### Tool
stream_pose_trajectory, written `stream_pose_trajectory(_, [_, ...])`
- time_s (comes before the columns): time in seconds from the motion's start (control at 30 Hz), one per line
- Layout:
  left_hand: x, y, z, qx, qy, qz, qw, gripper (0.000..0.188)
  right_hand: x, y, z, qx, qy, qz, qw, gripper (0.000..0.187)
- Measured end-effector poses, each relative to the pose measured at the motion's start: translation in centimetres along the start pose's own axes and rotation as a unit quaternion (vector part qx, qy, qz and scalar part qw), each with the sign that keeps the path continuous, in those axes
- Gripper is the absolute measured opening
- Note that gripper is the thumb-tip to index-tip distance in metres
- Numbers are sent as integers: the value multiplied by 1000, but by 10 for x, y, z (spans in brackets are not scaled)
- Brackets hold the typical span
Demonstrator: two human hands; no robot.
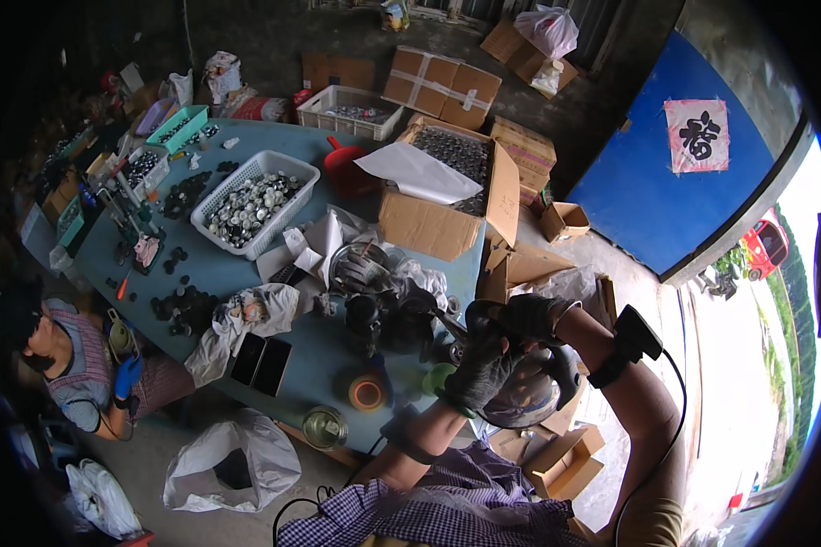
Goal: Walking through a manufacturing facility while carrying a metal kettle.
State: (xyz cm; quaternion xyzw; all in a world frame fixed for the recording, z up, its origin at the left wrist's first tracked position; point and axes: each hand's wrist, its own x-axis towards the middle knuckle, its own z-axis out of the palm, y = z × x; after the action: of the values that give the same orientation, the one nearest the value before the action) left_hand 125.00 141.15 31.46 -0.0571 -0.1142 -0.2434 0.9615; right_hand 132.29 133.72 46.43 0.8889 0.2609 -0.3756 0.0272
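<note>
Both my hands wear dark gloves and meet over the table's right end. My left hand (477, 376) is closed, fingers bent against a dark piece whose kind I cannot make out. Across from it, my right hand (540, 321) is curled over the same dark area, its fingertips mostly hidden. Just below them is a round, glossy vessel-like thing (523, 394) with a dark curved handle (566, 374) at its right side; my hands partly cover it. Left of my hands, several black handle-like parts (392, 317) lie heaped beside a metal bowl (358, 266).
On the blue-green table (324, 365) stand a white basket (287, 211) of silver caps, an open carton (438, 205) of round parts, a red scoop (345, 167) and a glass jar (325, 427). A co-worker (96, 365) sits at left. Small cartons (564, 460) lie below my right arm.
</note>
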Motion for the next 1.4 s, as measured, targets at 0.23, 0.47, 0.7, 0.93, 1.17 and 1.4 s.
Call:
stream_pose_trajectory(0.23, [-11,13,-7,90,-11,62,994,52,23,-7,1,-45,-36,-28,998,39])
stream_pose_trajectory(0.47, [-7,7,-23,91,19,81,992,42,23,-9,4,8,-21,-1,1000,46])
stream_pose_trajectory(0.7, [-3,0,-21,48,1,48,998,41,17,2,8,-3,-1,4,1000,48])
stream_pose_trajectory(0.93, [-12,7,-18,124,39,71,989,55,25,3,9,-98,-19,-49,994,31])
stream_pose_trajectory(1.17, [-15,11,-14,74,5,36,997,62,33,1,11,-16,-47,-2,999,31])
stream_pose_trajectory(1.4, [-10,3,-26,-15,66,22,997,53,32,31,31,-73,45,-84,993,41])
